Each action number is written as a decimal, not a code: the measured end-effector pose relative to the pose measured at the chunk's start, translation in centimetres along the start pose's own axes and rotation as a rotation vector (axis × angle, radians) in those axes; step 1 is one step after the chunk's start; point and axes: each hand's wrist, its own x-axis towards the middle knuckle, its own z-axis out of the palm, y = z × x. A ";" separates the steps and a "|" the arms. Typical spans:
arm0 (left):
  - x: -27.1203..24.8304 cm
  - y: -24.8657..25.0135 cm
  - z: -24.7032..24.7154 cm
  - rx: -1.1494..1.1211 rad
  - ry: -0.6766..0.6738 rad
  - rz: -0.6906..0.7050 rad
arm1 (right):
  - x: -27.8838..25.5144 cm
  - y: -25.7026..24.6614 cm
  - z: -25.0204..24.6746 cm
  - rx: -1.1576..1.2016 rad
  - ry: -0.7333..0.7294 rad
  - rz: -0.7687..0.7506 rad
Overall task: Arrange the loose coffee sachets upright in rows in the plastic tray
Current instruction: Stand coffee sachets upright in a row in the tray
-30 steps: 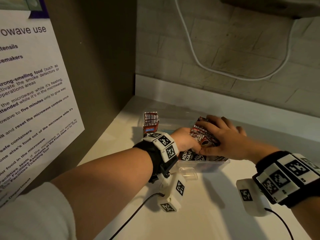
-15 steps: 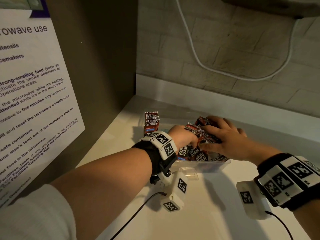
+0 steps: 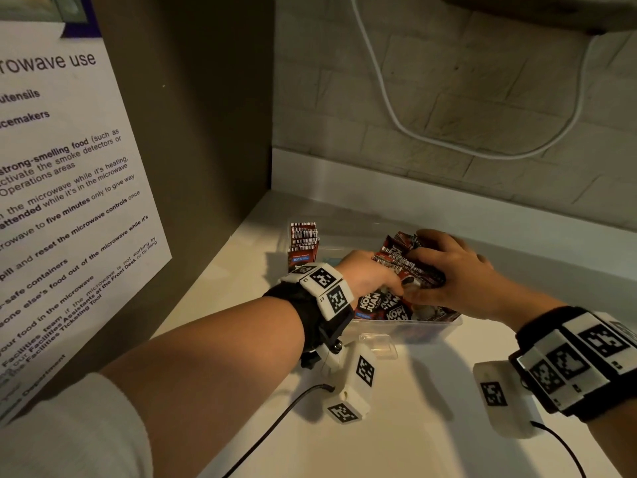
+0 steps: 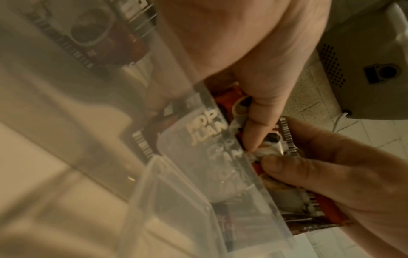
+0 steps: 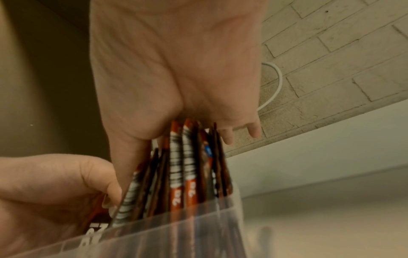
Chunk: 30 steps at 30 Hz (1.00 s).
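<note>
A clear plastic tray [image 3: 427,327] sits on the white counter. A short row of red-and-black coffee sachets [image 3: 303,239] stands upright at its far left end. My right hand [image 3: 434,270] grips a thick bundle of sachets [image 3: 403,260] from above, thumb at the front and fingers over the top; in the right wrist view the bundle [image 5: 185,171] stands on edge inside the tray wall [image 5: 176,235]. My left hand [image 3: 386,284] reaches into the tray beside it and pinches sachets at the bundle's left side [image 4: 240,111]. More sachets [image 3: 375,305] lie flat at the tray's front.
A side panel with a paper notice [image 3: 62,201] rises on the left. Behind the counter stands a brick wall with a hanging white cable [image 3: 396,119]. A small clear lid tab [image 3: 377,343] lies by the tray's front. Wrist camera cables trail over the counter [image 3: 275,419].
The bundle under my right hand has been raised and tilted more upright, its tops now fanned out. My left hand has moved up against it from the left.
</note>
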 end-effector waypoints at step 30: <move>0.1 0.3 -0.2 -0.131 0.225 -0.102 | 0.1 -0.9 0.3 -0.029 0.067 0.031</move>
